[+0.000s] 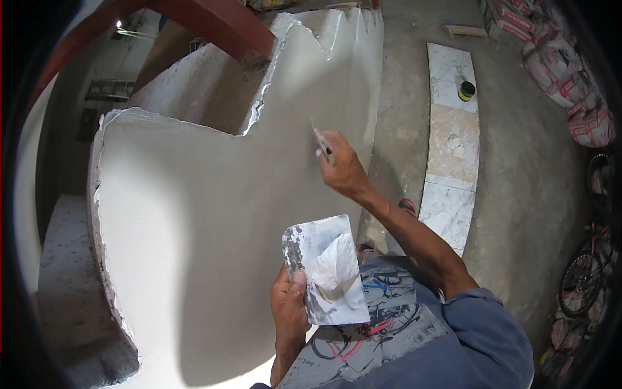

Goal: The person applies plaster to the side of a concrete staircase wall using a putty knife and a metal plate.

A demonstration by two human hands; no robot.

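**Two hands at a plastered wall: items, near to far**

1. Left hand (289, 306): low in the view, just in front of the person's patterned trousers. The thumb lies on top and the fingers go underneath, clamped on the lower left edge of a metal plate (338, 310).
2. Metal plate: held roughly flat, smeared grey and white. A lump of white putty (337, 262) sits on its middle.
3. Right hand (344, 170): arm stretched forward, fingers closed around the handle of a scraper (319, 139).
4. Scraper: its blade meets the wall (214, 214), high on the right part of the smooth face.
5. Wall: white, curved, smooth, with a ragged stepped upper edge.
6. Shoe (407, 206): red, partly hidden by the right forearm.
7. Tiles (451, 146): a pale strip laid on the concrete floor (518, 181), right of the wall.
8. Tin (466, 90): small, dark-lidded, standing on the far tiles.
9. Sacks (570, 84): stacked at the far right.
10. Bicycle (582, 275): at the right edge.
11. Beam (220, 23): red, above the wall.
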